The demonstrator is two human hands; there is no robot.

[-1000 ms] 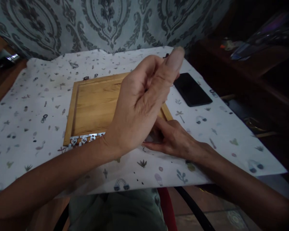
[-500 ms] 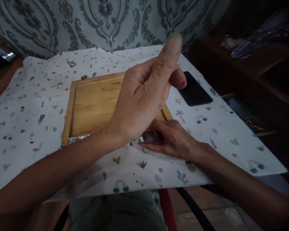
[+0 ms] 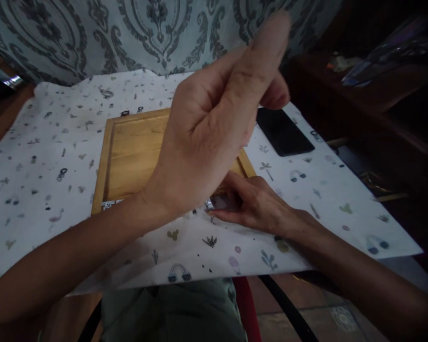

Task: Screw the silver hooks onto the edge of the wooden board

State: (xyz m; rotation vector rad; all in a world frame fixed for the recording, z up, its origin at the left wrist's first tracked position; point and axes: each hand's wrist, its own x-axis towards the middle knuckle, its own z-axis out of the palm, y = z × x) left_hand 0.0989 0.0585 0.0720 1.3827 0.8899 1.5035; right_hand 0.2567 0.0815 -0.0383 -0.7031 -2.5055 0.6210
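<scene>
A wooden framed panel [image 3: 135, 152] lies flat on the cloth-covered table, its right half largely hidden behind my left hand [image 3: 214, 118]. That hand is raised over the panel, thumb on top and fingers curled closed; whatever they hold, if anything, is hidden. My right hand [image 3: 257, 204] is low at the panel's near right edge. Its thumb and fingers pinch a small shiny metal hinge [image 3: 209, 204], only partly visible. Another metal hinge [image 3: 109, 204] sits at the panel's near left corner, partly covered by my left forearm.
A black phone [image 3: 285, 133] lies right of the panel on the white printed tablecloth [image 3: 57, 166]. Patterned fabric [image 3: 157, 33] hangs behind the table. Dark furniture [image 3: 378, 109] stands at the right, with a clear plastic item [image 3: 364, 69] on it.
My left hand has moved up and toward the camera, its thumb now higher and slightly farther right. My right hand stays nearly in place at the hinge.
</scene>
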